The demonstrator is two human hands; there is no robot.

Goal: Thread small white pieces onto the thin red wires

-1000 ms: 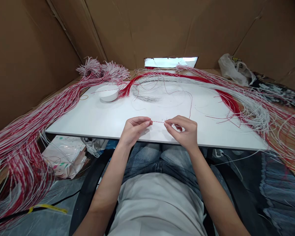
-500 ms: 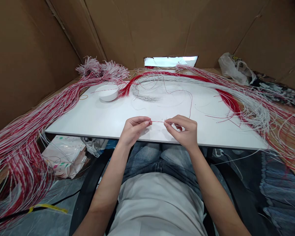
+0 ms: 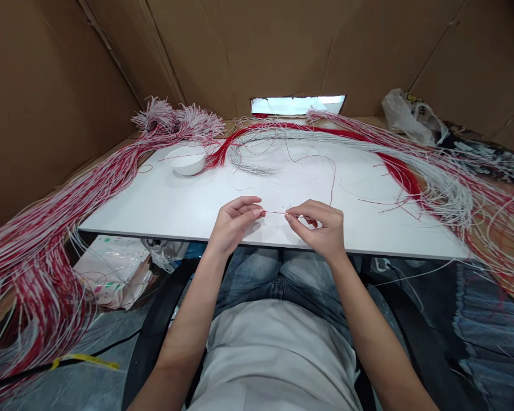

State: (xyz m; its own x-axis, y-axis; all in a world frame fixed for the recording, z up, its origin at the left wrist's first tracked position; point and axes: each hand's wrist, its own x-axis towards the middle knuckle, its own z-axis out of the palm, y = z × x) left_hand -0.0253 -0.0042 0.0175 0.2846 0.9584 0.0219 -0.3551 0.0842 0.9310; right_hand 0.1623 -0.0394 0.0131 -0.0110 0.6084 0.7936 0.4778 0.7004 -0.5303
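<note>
Beyond and left of the left hand's grip stands a white bowl (image 3: pixel 187 164). The left hand (image 3: pixel 233 225) pinches a thin red cord (image 3: pixel 275 213), which stretches sideways, nearly straight, over the surface (image 3: pixel 171 211) to the right hand (image 3: pixel 321 228), its thumb and forefinger likewise clamped on it; neither hand is nearer.

On the left hand (image 3: pixel 229 226), the uppermost finger (image 3: pixel 245 201) has lifted — now apart from the thumb (image 3: pixel 252 214).

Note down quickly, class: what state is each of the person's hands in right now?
Left hand: closed in a pinch, holding a thin red thread, one finger raised.
Right hand: closed in a pinch, holding the same thread.
</note>
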